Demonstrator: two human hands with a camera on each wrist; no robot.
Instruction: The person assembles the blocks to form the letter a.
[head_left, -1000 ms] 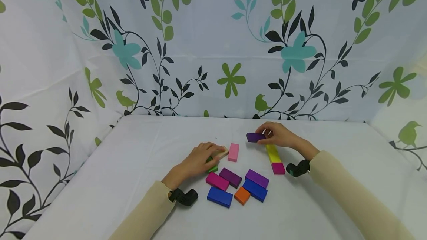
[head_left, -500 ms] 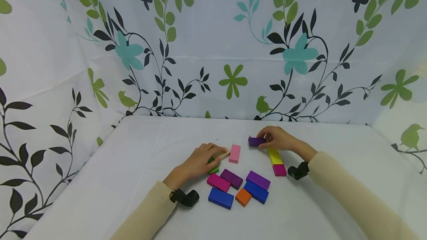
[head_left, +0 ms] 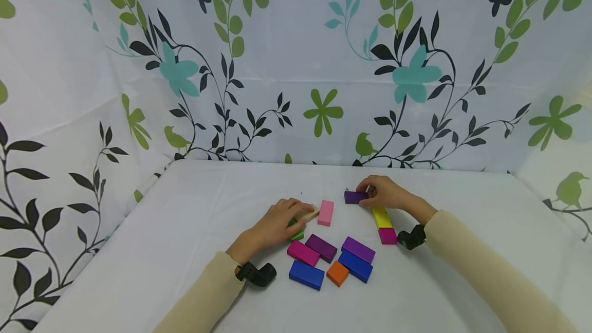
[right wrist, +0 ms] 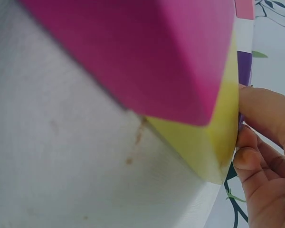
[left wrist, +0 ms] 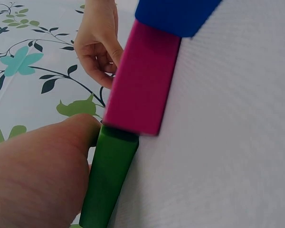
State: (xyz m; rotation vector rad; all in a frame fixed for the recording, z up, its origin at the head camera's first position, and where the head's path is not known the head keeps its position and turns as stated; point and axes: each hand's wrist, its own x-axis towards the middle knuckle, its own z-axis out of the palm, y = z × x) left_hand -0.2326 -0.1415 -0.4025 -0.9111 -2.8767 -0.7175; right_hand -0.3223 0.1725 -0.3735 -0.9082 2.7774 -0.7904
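My right hand (head_left: 386, 192) pinches a dark purple block (head_left: 355, 197) between thumb and fingers, low at the far end of a yellow block (head_left: 381, 217). A magenta block (head_left: 387, 236) adjoins the yellow one at its near end. My left hand (head_left: 275, 223) lies low with fingers extended over a pale wooden block (head_left: 312, 214), the fingertips touching it. Under that hand, beside the thumb, is a green block (left wrist: 109, 173), partly hidden in the head view. A light pink block (head_left: 326, 213) stands just right of the wooden one.
Nearer on the white table (head_left: 407, 302) lie a crimson-pink block (head_left: 302, 253), a plum block (head_left: 321, 248), a violet block (head_left: 358, 250), two blue blocks, one at the left (head_left: 306, 275), and a small orange block (head_left: 337, 274). A patterned cloth (head_left: 296, 66) hangs behind.
My right hand has brought the purple block slightly down and nearer to the yellow block's far end, then stayed nearly still. My left hand has kept its place.
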